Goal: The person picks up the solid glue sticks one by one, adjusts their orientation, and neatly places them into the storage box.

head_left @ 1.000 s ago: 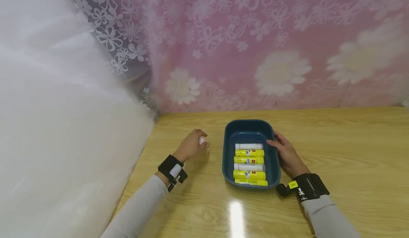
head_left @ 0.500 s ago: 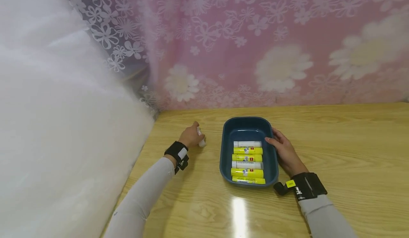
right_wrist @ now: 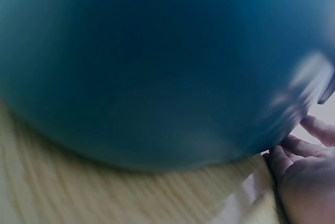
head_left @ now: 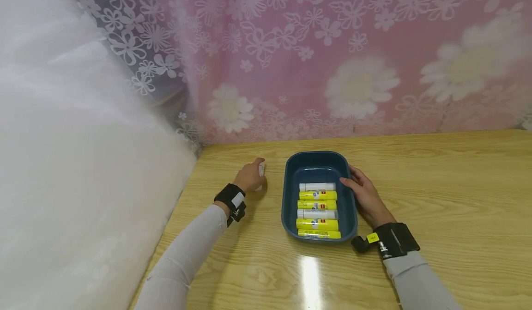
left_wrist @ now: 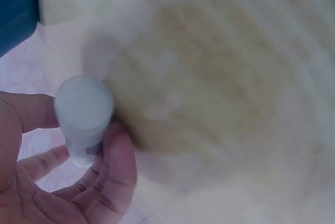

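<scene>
My left hand (head_left: pixel 247 177) pinches a white glue stick (head_left: pixel 261 168) between thumb and fingers, left of the blue plastic box. In the left wrist view the glue stick's white cap (left_wrist: pixel 84 103) faces the camera, and the fingers wrap its far side. The blue box (head_left: pixel 317 174) sits on the table, gripped at its right side by my right hand (head_left: pixel 369 200); the thumb lies over the rim and the fingers go outside. Inside lie several glue sticks in a row, yellow ones (head_left: pixel 317 224) and white ones (head_left: pixel 317 214). The right wrist view shows mostly the box's outer wall (right_wrist: pixel 146 77).
The wooden table (head_left: pixel 449 194) runs to a pink flowered curtain (head_left: pixel 299 69) at the back. White sheeting (head_left: pixel 83 162) slopes along the table's left edge. Each wrist wears a black strap (head_left: pixel 396 240) with a small camera.
My left hand has moved slightly forward and turned, so the glue stick shows lengthwise beside the fingers instead of end-on. My right hand keeps its hold on the box; the view has shifted slightly.
</scene>
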